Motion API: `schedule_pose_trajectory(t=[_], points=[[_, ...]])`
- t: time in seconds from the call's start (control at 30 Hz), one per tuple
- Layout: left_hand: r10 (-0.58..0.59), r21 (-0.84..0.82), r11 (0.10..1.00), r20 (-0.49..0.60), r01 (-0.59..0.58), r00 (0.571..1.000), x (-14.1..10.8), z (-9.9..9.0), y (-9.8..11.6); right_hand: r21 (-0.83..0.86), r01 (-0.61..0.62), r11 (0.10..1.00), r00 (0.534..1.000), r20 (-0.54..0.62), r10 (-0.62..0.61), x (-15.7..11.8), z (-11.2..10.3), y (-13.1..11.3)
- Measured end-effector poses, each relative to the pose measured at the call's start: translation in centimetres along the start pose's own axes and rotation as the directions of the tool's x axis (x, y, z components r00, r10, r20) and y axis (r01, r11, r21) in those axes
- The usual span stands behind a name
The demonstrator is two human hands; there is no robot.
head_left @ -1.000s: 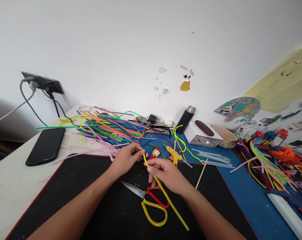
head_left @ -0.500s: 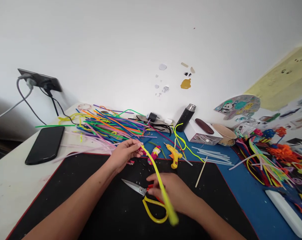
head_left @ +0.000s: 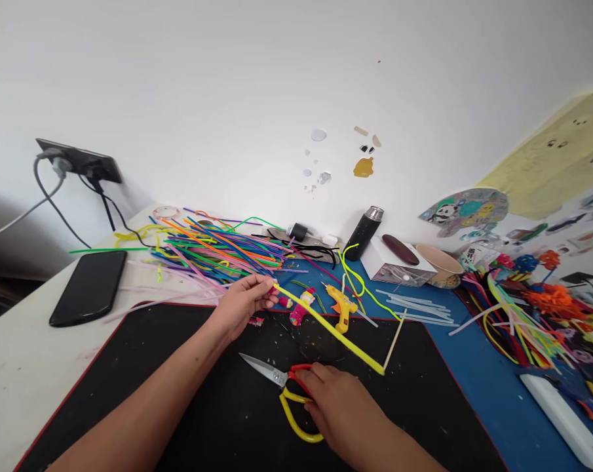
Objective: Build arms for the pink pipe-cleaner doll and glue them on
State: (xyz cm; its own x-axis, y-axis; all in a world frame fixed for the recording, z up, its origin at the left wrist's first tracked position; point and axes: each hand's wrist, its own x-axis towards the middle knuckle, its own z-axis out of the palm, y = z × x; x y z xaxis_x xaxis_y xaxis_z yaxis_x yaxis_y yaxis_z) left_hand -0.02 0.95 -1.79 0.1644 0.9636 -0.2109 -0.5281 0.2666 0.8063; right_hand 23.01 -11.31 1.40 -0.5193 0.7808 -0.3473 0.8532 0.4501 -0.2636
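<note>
Centrally, left hand [head_left: 244, 303] pinching yellow strip [head_left: 329, 327], right hand [head_left: 344, 408] on scissors [head_left: 278, 377].

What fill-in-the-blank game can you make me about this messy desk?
1. The left hand holds a fuzzy strip coloured ____.
2. The right hand touches the scissors by their ____.
3. The mat under the scissors is mostly ____.
4. The phone lies on a tabletop coloured ____.
Missing words: yellow; handles; black; white.
</note>
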Motion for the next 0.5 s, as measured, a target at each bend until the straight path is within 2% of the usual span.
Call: schedule_pose_trajectory(t=[0.13,0.27,0.4,0.5], points=[[0.005,-0.019,1.000,-0.020,-0.005,1.000,0.1,-0.1,0.0,0.038,-0.031,0.999,0.999,0.016,0.030,-0.1,-0.2,0.1],[0.005,-0.052,0.999,-0.045,-0.008,0.999,0.2,-0.1,0.1,0.252,-0.091,0.964,0.996,0.005,0.093,-0.5,-0.3,0.3],[-0.015,-0.094,0.996,-0.083,0.007,0.996,0.3,0.0,0.1,0.483,-0.138,0.865,0.990,0.055,0.127,-0.7,0.2,0.4],[-0.036,-0.131,0.991,-0.108,0.022,0.993,0.4,0.0,0.0,0.639,-0.194,0.744,0.981,0.117,0.155,-0.7,1.7,0.8]])
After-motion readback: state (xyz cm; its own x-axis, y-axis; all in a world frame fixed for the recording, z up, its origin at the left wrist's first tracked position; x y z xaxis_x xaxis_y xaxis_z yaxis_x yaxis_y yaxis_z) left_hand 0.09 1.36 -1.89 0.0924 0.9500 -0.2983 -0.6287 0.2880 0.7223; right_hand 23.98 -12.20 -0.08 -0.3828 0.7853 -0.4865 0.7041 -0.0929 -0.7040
